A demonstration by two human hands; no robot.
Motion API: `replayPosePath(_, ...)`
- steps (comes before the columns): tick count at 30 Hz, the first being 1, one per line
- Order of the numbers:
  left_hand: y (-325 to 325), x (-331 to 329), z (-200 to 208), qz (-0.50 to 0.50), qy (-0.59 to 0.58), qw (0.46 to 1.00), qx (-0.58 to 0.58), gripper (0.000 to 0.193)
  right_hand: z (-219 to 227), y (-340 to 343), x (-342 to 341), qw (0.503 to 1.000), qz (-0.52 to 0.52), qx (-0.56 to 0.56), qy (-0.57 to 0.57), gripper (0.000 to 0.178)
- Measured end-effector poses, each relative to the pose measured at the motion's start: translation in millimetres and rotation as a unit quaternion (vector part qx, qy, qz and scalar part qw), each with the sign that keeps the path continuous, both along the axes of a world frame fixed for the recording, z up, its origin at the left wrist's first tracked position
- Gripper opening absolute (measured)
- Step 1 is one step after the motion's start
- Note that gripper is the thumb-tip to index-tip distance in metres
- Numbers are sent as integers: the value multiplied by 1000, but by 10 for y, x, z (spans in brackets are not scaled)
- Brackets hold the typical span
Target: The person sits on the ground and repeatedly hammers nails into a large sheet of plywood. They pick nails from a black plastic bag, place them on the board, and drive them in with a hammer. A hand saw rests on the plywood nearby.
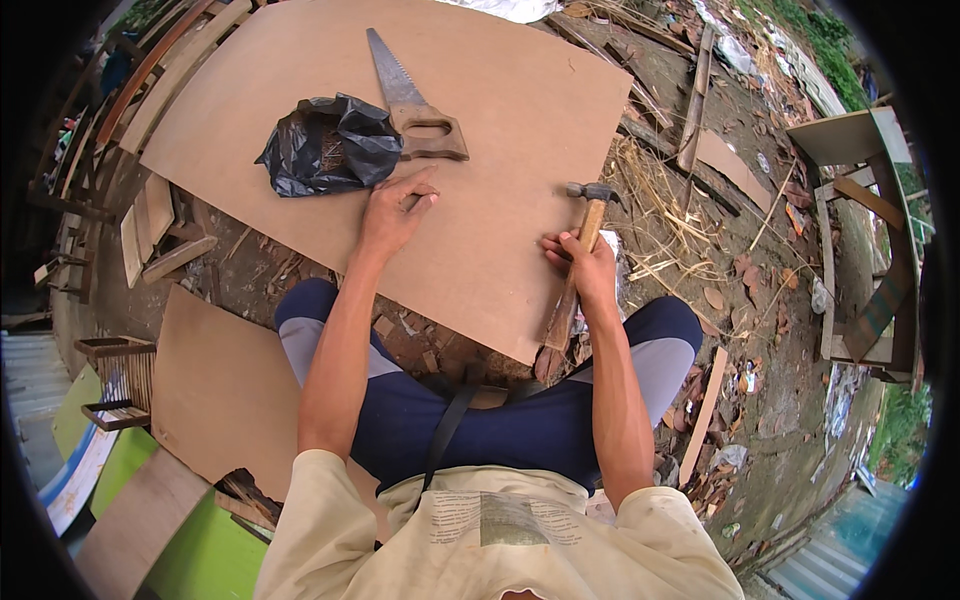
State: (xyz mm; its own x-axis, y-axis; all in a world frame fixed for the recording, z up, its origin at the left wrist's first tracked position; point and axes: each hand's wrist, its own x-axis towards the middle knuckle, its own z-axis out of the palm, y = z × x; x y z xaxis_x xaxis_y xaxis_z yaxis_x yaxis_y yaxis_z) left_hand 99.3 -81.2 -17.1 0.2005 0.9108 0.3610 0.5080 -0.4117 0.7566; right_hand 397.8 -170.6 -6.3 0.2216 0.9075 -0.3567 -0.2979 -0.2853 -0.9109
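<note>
A large brown board (500, 110) lies flat before me. On it sits a crumpled black plastic bag (365, 150), its mouth open on a heap of thin, rusty-looking nails (331, 152). My left hand (393, 212) is at the bag's near right side, thumb and fingers drawn together; whatever may be between them is too small to make out. By the board's right edge, my right hand (592, 268) grips a hammer (594, 218) round its wooden handle, head pointing away from me. A handsaw (428, 130) with a wooden handle rests just right of the bag, blade pointing away.
Another brown board (215, 370) lies at my left, near a small slatted wooden piece (125, 380) and green panels (205, 555). Wood strips (705, 415), straw (670, 215) and dry leaves litter the ground on the right. A wooden frame (890, 230) stands at far right.
</note>
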Motion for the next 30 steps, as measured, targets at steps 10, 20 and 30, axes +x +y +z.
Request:
replayPosePath(10, -21, -16, -3, 19, 28, 999, -4, 44, -16, 10, -3, 1000, -2, 2, -1, 9)
replayPosePath(20, -12, -9, 32, 5, 46, 999, -2, 47, -53, 4, -14, 999, 0, 13, -47, 17)
replayPosePath(30, -15, -14, 25, -8, 0, 1000, -4, 72, 554, 65, -421, 886, 187, 81, -417, 40)
